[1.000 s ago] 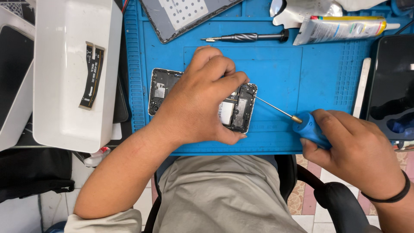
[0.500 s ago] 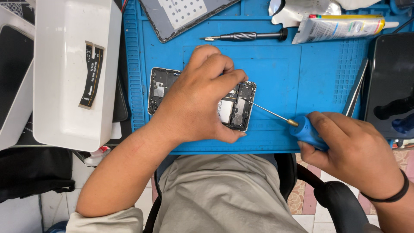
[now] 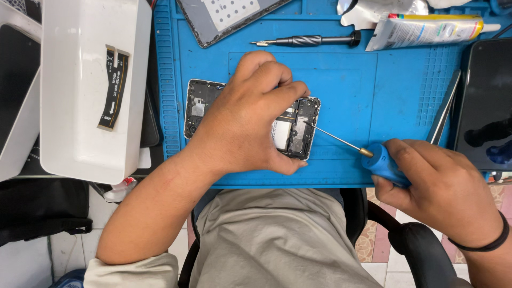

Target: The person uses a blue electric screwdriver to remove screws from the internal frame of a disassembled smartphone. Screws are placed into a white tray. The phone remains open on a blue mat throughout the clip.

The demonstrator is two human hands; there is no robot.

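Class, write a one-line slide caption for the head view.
Left hand steadies an opened phone on a blue mat; right hand works a blue screwdriver.

Over the last second the right hand has shifted slightly leftward along the near edge of the blue mat, carrying the blue-handled screwdriver with it. The screwdriver shaft, which a second ago ended short of the opened phone with its tip over bare mat, now reaches the phone's right end, and the tip rests on the exposed internals there. The metal tweezers beside the dark screen panel, barely visible a second ago, now show as a full slanted strip.
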